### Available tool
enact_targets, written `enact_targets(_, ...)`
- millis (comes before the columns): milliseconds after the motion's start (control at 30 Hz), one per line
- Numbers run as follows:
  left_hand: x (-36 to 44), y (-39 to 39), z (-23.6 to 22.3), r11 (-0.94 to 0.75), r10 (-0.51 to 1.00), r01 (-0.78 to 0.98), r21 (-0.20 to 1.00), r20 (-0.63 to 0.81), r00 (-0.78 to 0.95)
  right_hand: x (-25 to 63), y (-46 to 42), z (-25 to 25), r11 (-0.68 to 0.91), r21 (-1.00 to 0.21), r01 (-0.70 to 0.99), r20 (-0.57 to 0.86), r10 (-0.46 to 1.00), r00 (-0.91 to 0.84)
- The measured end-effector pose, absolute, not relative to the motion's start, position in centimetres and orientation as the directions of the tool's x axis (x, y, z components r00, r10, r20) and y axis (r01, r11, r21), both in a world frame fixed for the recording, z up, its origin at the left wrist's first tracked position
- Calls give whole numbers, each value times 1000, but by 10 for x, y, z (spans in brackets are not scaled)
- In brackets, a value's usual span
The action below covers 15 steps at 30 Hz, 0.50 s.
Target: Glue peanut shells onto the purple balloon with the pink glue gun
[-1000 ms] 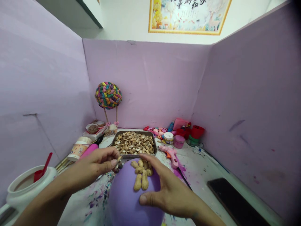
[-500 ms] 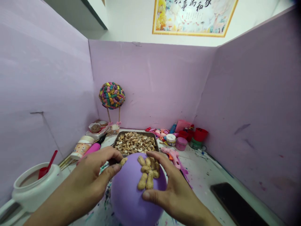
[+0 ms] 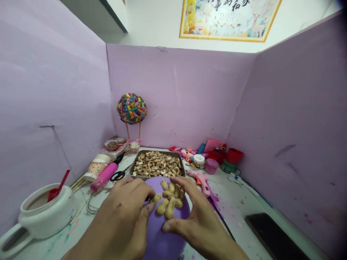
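A purple balloon (image 3: 162, 236) is in front of me, with several whole peanut shells (image 3: 170, 208) clustered on its upper right side. My right hand (image 3: 200, 220) steadies the balloon from the right, thumb low and fingers curved round the far side of the cluster. Between the thumb and fingers of my left hand (image 3: 127, 213) is one peanut shell (image 3: 156, 198), held at the balloon's surface just left of the cluster. Whether that shell touches the balloon is hard to tell. Beyond the balloon, a metal tray (image 3: 182, 172) is filled with loose shell pieces (image 3: 157, 164).
To the left are a white pot (image 3: 48, 220) with a red scoop, paper cups (image 3: 97, 168), a pink bottle (image 3: 104, 177) and scissors (image 3: 119, 174). A pink glue gun (image 3: 200, 178), jars (image 3: 210, 165) and a phone (image 3: 273, 234) lie right. A colourful ball model (image 3: 132, 109) stands behind.
My left hand has moved right across the balloon, bringing its peanut shell close beside the cluster. The balloon has tilted slightly, while my right hand keeps its hold. The view has shifted a little.
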State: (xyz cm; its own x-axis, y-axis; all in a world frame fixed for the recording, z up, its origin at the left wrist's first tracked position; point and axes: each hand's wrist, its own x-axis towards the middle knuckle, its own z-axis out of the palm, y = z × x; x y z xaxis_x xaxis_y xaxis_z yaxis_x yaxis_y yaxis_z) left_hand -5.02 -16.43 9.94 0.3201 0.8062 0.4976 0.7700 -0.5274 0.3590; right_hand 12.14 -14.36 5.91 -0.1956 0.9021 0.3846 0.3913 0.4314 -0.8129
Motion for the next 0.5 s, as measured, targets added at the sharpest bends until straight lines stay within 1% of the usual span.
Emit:
enact_targets(100,-51,-161,104,-462,885,716,523,320,338,118,-144,57,394,-824,407,358,919,-165)
enact_targets(200,-52,-155,109,-374,926,702,606,199,322,120,-146,57,328,-859,394,257,940,-223)
enact_targets(267,-54,-150,112,-329,942,707,625,171,287,125,-147,57,318,-871,375,219,933,-285)
enact_targets(333,-57,-146,114,-298,952,718,629,145,269,131,-146,58,305,-888,343,200,930,-309)
enact_targets(433,-63,-142,117,-254,965,743,619,114,236,135,-142,59,268,-915,302,184,943,-278)
enact_targets(500,-65,-139,118,-245,968,750,614,108,227,133,-139,60,275,-910,311,204,948,-243)
